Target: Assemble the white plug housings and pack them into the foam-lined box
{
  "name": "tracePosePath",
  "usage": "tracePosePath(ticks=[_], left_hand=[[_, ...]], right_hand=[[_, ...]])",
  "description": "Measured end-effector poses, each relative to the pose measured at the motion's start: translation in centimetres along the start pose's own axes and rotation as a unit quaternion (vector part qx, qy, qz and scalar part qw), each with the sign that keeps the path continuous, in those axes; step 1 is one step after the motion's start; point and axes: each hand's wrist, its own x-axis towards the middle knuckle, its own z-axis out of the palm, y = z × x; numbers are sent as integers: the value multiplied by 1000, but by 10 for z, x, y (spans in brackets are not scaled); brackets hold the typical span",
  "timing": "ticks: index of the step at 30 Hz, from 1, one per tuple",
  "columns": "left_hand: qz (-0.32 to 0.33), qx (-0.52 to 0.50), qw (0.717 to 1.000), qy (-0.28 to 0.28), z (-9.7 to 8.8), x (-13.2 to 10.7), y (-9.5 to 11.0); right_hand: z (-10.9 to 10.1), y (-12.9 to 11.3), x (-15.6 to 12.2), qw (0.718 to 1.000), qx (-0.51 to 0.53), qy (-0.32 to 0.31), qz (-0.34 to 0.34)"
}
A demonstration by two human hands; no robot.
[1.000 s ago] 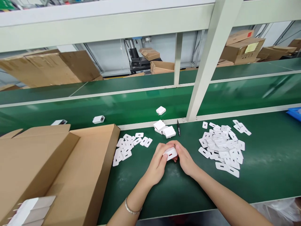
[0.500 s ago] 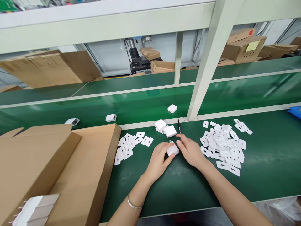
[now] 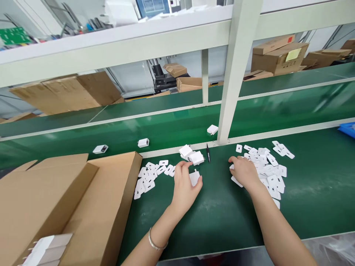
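My left hand (image 3: 185,184) grips a small white charger block (image 3: 195,178) with its prongs up, just above the green table. My right hand (image 3: 244,171) lies over the left edge of a pile of flat white tags (image 3: 266,166), fingers curled down onto them; whether it holds one I cannot tell. Two more white charger blocks (image 3: 192,154) sit just beyond my left hand, beside a black pen (image 3: 208,153). A smaller pile of white tags (image 3: 152,174) lies to the left.
An open cardboard box (image 3: 83,199) fills the left side, with white pieces (image 3: 44,247) at its near corner. Three white chargers (image 3: 143,142) ride the green conveyor belt (image 3: 166,129) behind. A white frame post (image 3: 231,74) stands at the table's back edge. A blue tray (image 3: 348,130) is far right.
My hands have come apart. The right hand left the charger and moved right onto the big tag pile. The left hand keeps the charger. The chargers on the belt moved right.
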Motion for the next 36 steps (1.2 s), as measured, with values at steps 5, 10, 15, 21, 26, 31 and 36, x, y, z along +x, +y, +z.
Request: tracePosePath(ticks=[5, 10, 15, 21, 26, 31, 36], left_hand=[[45, 183, 980, -56, 17, 48, 4], [72, 173, 975, -121, 17, 74, -5], [68, -152, 976, -142, -10, 54, -3], [76, -243, 954, -157, -28, 22, 7], [69, -241, 958, -140, -23, 11, 1], [48, -297, 936, -184, -26, 6, -2], [16, -360, 913, -191, -25, 3, -2]], right_hand=[[9, -10, 0, 996, 23, 59, -65], [15, -17, 1, 965, 121, 181, -145], [8, -26, -9, 897, 330, 231, -180], [0, -37, -22, 814, 445, 265, -263], [-3, -48, -32, 784, 512, 209, -282], [1, -60, -40, 778, 512, 141, -336], [6, -69, -42, 783, 493, 122, -359]])
